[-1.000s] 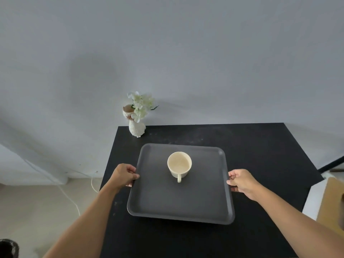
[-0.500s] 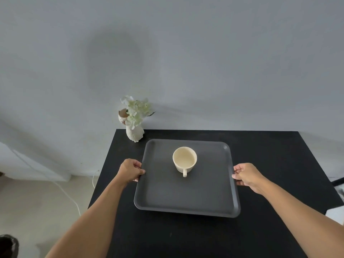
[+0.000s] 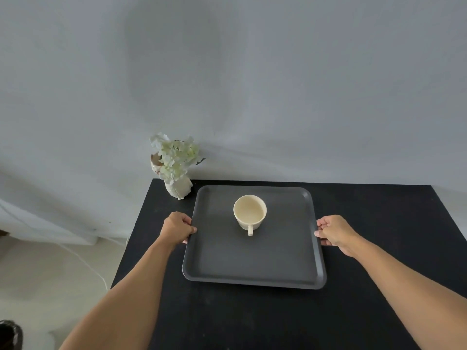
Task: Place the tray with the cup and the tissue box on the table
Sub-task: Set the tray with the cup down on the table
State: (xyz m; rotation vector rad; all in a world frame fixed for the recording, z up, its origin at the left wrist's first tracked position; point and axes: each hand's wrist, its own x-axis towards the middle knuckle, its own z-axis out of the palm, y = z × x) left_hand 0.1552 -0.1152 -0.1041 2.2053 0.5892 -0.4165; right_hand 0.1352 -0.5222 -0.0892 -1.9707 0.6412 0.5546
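Note:
A dark grey tray (image 3: 252,261) lies over the black table (image 3: 379,223), near its far edge. A cream cup (image 3: 250,213) stands upright on the tray's far half, its handle pointing toward me. My left hand (image 3: 177,227) grips the tray's left rim. My right hand (image 3: 334,232) grips the right rim. I cannot tell whether the tray rests fully on the table or is held just above it. No tissue box is in view.
A white vase with pale flowers (image 3: 177,170) stands at the table's far left corner, close to the tray's far left corner. A grey wall rises right behind the table. Beige floor and a white cable (image 3: 83,261) lie to the left.
Both hands have carried the tray with the cup farther away from me, toward the wall and the vase. The grip on both rims is the same.

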